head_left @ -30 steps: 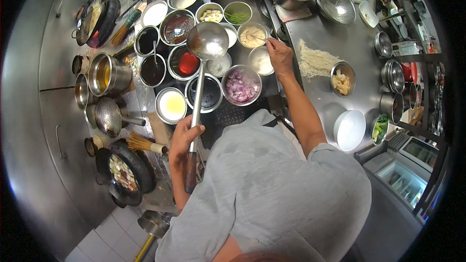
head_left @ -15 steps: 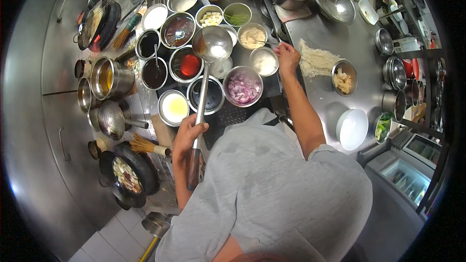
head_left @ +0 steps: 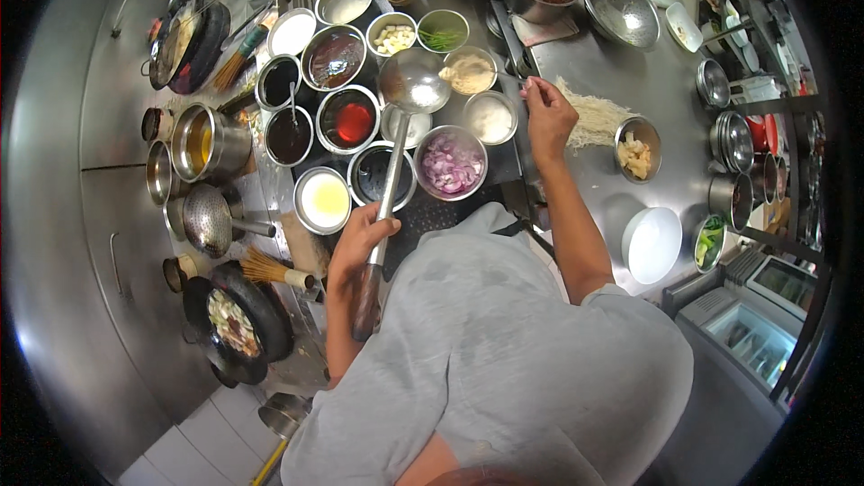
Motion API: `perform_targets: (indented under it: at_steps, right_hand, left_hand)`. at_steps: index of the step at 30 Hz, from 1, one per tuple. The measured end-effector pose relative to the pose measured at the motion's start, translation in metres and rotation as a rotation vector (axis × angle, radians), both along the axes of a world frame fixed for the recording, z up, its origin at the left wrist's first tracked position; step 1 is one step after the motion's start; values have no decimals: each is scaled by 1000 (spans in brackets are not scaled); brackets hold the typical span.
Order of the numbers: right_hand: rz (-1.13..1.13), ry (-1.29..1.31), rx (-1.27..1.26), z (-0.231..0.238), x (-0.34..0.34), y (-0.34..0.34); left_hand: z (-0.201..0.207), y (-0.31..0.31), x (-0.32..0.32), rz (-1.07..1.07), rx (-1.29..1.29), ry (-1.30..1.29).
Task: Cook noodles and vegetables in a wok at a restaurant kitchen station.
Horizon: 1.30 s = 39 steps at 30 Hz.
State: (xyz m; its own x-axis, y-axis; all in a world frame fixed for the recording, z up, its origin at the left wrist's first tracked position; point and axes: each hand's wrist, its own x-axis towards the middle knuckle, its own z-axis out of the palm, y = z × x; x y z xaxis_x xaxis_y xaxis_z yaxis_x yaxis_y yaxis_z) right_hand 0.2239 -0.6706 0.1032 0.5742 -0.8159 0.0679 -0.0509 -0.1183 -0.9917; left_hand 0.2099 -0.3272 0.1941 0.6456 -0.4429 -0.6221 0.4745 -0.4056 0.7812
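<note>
My left hand [head_left: 362,238] is closed around the handle of a long metal ladle [head_left: 414,83]. The ladle's bowl hangs over the seasoning containers, close beside a metal bowl of beige powder [head_left: 472,72]. With pinched fingers, my right hand [head_left: 549,117] grips the end of a thin-handled spoon whose handle reaches over that powder; I cannot make out clearly what the spoon carries. Below the powder stands a bowl of white granules [head_left: 490,117]. Chopped purple onion [head_left: 452,165] fills a bowl nearer to me. A bowl of red liquid [head_left: 351,121] sits left of the ladle handle.
Far left are a wok of chopped food [head_left: 232,324], a perforated strainer [head_left: 207,220] and a pot of yellow liquid [head_left: 193,146]. Pale noodles [head_left: 594,117], a small bowl of pale chunks [head_left: 635,157] and a white bowl [head_left: 653,245] rest on the steel counter at right.
The ladle has shifted right, its bowl now next to the beige powder. My right hand has moved slightly right with the spoon. My left hand has risen a little.
</note>
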Motion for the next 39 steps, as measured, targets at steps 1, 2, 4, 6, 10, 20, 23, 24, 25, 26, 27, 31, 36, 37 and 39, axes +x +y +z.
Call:
perform_targets:
  at_steps: [1,2,4,6,10,20,23,24,25,26,27,31,36,37,39]
  right_hand:
    - [8,38,-475,10,-7,1]
    - [22,33,-479,20,-12,4]
    - [42,89,-691,34,-23,9]
    - [93,145,-710,22,-34,9]
    - [236,381,-660,-20,-48,12]
    - [1286,366,112,74,-57,166]
    - [1840,436,883,93,-70,260]
    - [1872,523,1128,93,-79,293]
    - [1850,624,1259,108,-84,326]
    - [1818,733,1382,123,-87,353]
    - [1722,848,1366,103,-90,376]
    - [1777,864,1189,125,-92,455]
    - [1929,826,716,89,-102,520]
    - [1980,639,364,72,-107,529]
    - [2003,162,-331,4,-100,537]
  left_hand:
    - [1,-3,0,7,-53,36]
    - [0,-4,-1,22,-108,69]
    - [-3,-4,-4,46,-136,65]
    - [-4,-2,-8,44,-185,55]
    - [-6,14,-24,191,-401,111]
    - [10,105,-85,713,-568,-174]
    - [0,132,-90,964,-301,-337]
    - [-1,141,-92,1030,-225,-404]
    - [5,153,-95,1046,-187,-415]
    - [2,166,-100,1067,-115,-541]
    - [-7,188,-107,1068,-86,-617]
    - [-28,297,-140,1044,847,-1037]
    - [-104,406,-190,1007,1452,-737]
    - [-108,409,-192,985,1324,-660]
    - [-112,411,-192,1013,1136,-669]
